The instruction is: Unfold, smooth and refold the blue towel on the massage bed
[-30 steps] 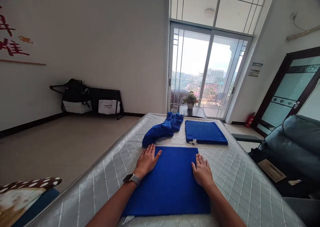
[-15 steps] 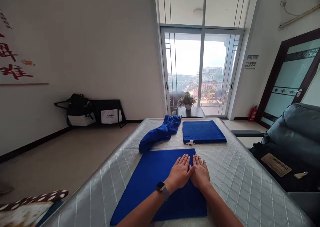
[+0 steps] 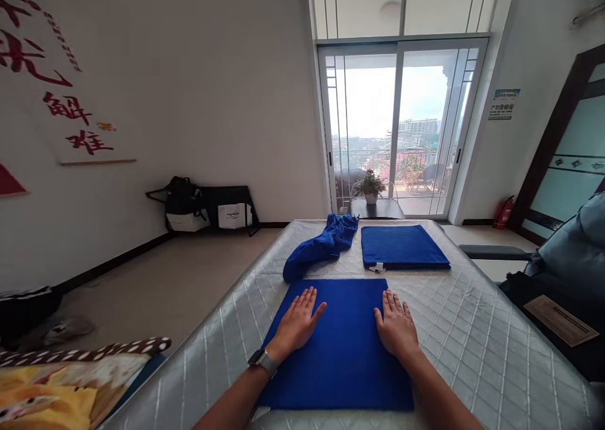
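A flat blue cloth lies spread in front of me on the silvery quilted table cover. My left hand rests flat on its left part, fingers stretched out, a watch on that wrist. Along the cloth's right edge lies my right hand, palm down with the fingers extended. Neither hand holds anything. Beyond the cloth, to the left, a crumpled blue cloth lies in a heap. A neatly folded blue cloth with a white tag sits at the far right.
A potted plant stands on a dark chair past the table's far end. At right is a grey-blue armchair. A patterned blanket is at lower left. Black and white bags stand against the wall.
My hands were close together at the cloth's right side; now they are apart, the left one having slid left. The cloth's left side is straighter. The view has turned left.
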Available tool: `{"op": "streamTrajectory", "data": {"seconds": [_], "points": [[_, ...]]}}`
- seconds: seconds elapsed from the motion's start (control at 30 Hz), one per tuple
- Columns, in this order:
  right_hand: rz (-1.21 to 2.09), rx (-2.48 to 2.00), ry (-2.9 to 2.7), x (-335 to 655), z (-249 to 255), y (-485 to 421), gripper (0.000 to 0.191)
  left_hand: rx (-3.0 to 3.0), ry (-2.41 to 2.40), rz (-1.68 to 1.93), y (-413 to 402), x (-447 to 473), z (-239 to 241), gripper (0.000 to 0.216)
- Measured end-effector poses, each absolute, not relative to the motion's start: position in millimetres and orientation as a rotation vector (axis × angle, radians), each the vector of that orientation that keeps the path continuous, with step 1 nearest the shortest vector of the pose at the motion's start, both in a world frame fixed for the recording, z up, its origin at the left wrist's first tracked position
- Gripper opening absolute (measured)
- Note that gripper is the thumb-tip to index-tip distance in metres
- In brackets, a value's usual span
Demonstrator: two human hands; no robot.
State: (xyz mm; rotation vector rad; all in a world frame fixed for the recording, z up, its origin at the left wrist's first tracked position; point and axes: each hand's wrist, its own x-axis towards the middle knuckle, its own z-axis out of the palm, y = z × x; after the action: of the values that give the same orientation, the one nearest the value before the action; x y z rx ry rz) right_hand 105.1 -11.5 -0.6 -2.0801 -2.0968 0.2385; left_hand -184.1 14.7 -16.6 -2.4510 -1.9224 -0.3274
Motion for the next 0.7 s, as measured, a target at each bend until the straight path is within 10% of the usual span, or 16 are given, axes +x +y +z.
{"op": "streamTrajectory", "data": {"seconds": [0.7], "points": [[0.124,-2.097,-2.133,104,1,-13,0.067,-2.329,-2.004,-0.499,20,-236,-44,0.084]]}}
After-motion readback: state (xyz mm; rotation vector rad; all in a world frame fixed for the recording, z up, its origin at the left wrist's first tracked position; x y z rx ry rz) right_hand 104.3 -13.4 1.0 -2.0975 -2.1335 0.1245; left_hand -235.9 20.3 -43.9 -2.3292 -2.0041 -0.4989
